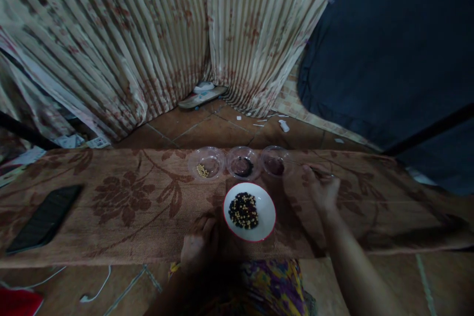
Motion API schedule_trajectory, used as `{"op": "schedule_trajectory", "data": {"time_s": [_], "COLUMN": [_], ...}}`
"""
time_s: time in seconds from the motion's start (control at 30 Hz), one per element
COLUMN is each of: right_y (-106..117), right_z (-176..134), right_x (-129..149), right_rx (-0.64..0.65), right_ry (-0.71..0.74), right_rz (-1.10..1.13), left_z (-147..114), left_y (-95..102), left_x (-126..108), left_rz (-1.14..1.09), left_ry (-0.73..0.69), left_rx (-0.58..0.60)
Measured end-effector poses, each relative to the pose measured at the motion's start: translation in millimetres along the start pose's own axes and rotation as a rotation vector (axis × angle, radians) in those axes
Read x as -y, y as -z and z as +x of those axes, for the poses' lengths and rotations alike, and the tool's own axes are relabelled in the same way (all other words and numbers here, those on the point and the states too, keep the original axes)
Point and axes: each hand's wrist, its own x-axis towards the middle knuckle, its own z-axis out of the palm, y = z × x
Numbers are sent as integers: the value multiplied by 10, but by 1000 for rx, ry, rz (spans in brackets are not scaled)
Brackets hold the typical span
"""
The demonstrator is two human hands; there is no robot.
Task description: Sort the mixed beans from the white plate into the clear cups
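A white bowl (pixel 267 212) with a red rim stands on the cloth-covered table, holding a mix of black and pale yellow beans (pixel 243 211). Behind it are three clear plastic cups in a row. The left cup (pixel 214 163) contains pale yellow beans, the middle cup (pixel 241 164) some dark beans, and the right cup (pixel 274 164) looks dark inside. My right hand (pixel 323 190) is closed on a thin tweezer-like tool, right of the right cup; its tip is blurred. Left of the bowl, my left hand (pixel 200 244) rests on the cloth with curled fingers, apparently holding nothing.
A dark phone (pixel 44 217) lies at the table's left end. Brown floral cloth (pixel 122 197) covers the narrow table. Beyond it hang striped curtains (pixel 166 34), with a skateboard (pixel 203 97) at their foot. Scraps (pixel 284 126) litter the floor; dark fabric (pixel 392 59) hangs at right.
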Motion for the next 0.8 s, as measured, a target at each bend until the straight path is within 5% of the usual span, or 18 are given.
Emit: {"op": "schedule_trajectory", "data": {"time_s": [0.17, 0.4, 0.8], "right_y": [-38, -50, -135], "right_z": [-380, -1024, -993], "right_x": [164, 379, 288], "right_rx": [10, 492, 528], "right_ry": [42, 46, 152], "right_rz": [6, -84, -157], "left_z": [16, 40, 47], "left_y": [49, 104, 119], "left_x": [-31, -67, -71], "left_rz": [-1, 15, -1], "left_ry": [-2, -4, 4], "left_rx": [33, 49, 59]}}
